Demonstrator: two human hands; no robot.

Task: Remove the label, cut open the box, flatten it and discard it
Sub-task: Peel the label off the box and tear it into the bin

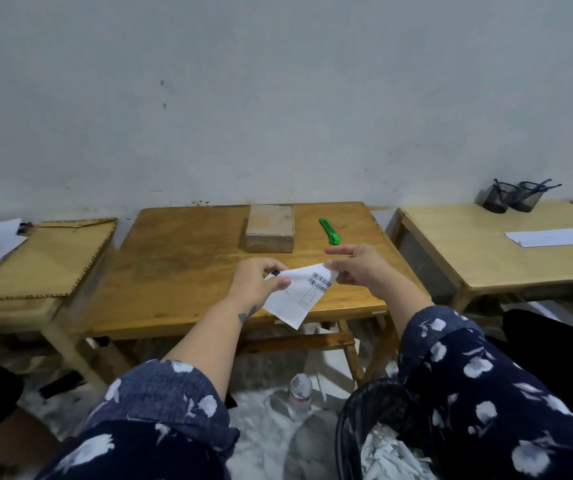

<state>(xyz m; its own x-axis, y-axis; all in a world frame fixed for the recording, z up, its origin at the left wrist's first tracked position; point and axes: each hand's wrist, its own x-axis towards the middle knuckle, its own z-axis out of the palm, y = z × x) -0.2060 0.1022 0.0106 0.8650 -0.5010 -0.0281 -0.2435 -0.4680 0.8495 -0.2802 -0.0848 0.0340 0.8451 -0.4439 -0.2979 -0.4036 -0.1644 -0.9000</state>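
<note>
A white label with barcodes hangs in the air over the near edge of the wooden table. My left hand pinches its left corner and my right hand pinches its upper right corner. A small brown cardboard box, closed, lies flat at the back of the table, apart from both hands. To the right of the box lies a green utility knife on the tabletop.
A black bin with torn paper stands on the floor at lower right. A plastic bottle stands under the table. Side tables flank left and right; the right one holds a paper sheet and pen holders.
</note>
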